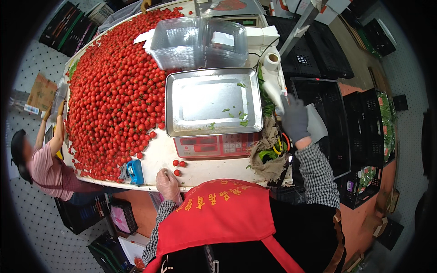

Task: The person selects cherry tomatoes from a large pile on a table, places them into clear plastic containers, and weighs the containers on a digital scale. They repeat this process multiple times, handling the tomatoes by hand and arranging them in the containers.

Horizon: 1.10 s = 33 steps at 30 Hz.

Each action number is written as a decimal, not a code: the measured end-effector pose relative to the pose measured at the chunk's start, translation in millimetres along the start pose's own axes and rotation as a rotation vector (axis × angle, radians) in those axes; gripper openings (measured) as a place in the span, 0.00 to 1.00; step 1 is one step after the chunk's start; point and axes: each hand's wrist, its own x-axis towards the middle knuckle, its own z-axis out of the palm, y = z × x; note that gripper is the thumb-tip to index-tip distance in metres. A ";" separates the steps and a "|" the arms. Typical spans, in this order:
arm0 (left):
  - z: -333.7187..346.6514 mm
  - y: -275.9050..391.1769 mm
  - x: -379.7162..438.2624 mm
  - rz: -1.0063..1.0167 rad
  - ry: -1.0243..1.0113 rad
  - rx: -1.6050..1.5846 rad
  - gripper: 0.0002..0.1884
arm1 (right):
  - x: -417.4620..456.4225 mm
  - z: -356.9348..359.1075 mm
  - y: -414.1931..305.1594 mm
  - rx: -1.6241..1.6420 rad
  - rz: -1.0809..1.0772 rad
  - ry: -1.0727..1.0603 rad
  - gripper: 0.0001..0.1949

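My left hand, in a thin clear glove, rests at the table's front edge with its fingers curled; whether it grips something is hidden. Just right of it lie three loose cherry tomatoes. My right hand, in a grey glove, is blurred at the table's right edge beside a blurred white object; I cannot tell whether it holds that. Before me a metal tray with green leaf scraps sits on a red-fronted digital scale. Left of it spreads a large heap of cherry tomatoes.
Stacked clear plastic containers stand behind the tray. A blue tape dispenser sits at the front edge. Burlap cloth lies right of the scale, a paper roll farther back. Black crates stand right. A co-worker is at left.
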 end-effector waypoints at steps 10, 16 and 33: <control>1.8 -6.1 -3.8 -0.041 -0.008 -0.013 0.12 | -26.3 13.9 -6.4 0.678 -0.038 0.215 0.16; 3.4 -4.8 -2.5 -0.050 0.016 0.000 0.13 | -14.7 -20.1 -59.0 0.849 -0.104 0.234 0.13; -11.7 -22.8 13.8 -0.196 -0.152 -0.522 0.13 | -29.2 -22.3 -214.5 0.746 -0.157 0.247 0.21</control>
